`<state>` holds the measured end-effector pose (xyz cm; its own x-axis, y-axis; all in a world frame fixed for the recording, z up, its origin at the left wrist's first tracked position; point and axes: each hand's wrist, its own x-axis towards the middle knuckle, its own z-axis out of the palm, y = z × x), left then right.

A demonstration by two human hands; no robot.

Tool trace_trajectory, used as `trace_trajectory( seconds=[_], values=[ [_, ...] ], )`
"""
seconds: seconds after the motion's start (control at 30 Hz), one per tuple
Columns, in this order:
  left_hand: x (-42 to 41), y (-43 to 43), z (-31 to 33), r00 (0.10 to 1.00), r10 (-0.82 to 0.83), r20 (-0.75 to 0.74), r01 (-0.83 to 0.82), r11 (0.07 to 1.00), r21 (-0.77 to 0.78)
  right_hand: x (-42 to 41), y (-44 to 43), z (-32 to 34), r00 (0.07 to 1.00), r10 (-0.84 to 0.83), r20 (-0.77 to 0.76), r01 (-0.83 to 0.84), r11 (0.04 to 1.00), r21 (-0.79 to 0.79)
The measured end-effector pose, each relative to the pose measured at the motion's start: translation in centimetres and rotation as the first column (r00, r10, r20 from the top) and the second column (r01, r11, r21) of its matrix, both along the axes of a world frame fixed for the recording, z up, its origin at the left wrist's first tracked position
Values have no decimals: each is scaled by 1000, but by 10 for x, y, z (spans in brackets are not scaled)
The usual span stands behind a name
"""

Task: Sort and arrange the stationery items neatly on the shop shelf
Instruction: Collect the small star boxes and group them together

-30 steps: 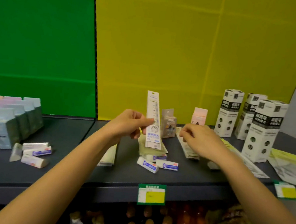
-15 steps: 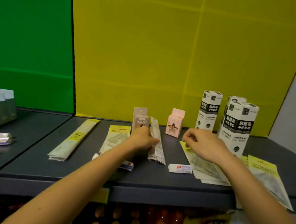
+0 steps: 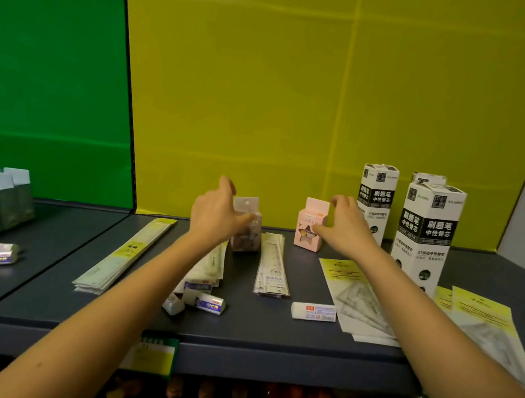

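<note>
Reaching | left hand [image 3: 215, 215], fingers [image 3: 227, 184] apart, by grey box [image 3: 249, 230] | right hand [image 3: 346, 232] likewise by pink box [image 3: 308, 228]

The left arm [image 3: 121, 300] and right arm [image 3: 435, 327], both bare, reach forward and angle toward each other. The left hand [image 3: 217, 215] is raised, fingers straight, thumb out. The right hand [image 3: 346, 232] mirrors it, fingers loosely spread.

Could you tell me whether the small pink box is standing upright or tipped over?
Upright. The pink box stands on its base on the shelf, with its hang tab pointing up and its star window facing forward.
</note>
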<state>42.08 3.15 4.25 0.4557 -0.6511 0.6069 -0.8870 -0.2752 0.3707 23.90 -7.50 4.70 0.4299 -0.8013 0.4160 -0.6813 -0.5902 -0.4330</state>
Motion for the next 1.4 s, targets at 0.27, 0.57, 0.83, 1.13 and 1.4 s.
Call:
trace_trajectory(
  seconds=[0.27, 0.57, 0.83, 1.13, 1.4],
  values=[
    [37, -27, -8, 731, -306, -610, 373, 928, -19, 24, -38, -12, 972, -109, 209, 44, 955, 293],
    [42, -33, -16, 577, -403, -710, 551, 834, -26, 31, -53, -24, 978, -75, 197, -1, 932, 361],
    [50, -10, 2, 652, -472, -593, 472, 865, -170, 31, -34, -2, 982, -84, 169, 59, 987, 147],
    [82, 95, 71, 696, -564, -445, 396, 818, -418, 48, 54, 59, 942, 43, 334, -8, 994, -106],
    [159, 239, 76, 756, -475, -450, 367, 877, -309, 119, 177, 60, 853, 267, 448, -310, 951, 23]
  ],
)
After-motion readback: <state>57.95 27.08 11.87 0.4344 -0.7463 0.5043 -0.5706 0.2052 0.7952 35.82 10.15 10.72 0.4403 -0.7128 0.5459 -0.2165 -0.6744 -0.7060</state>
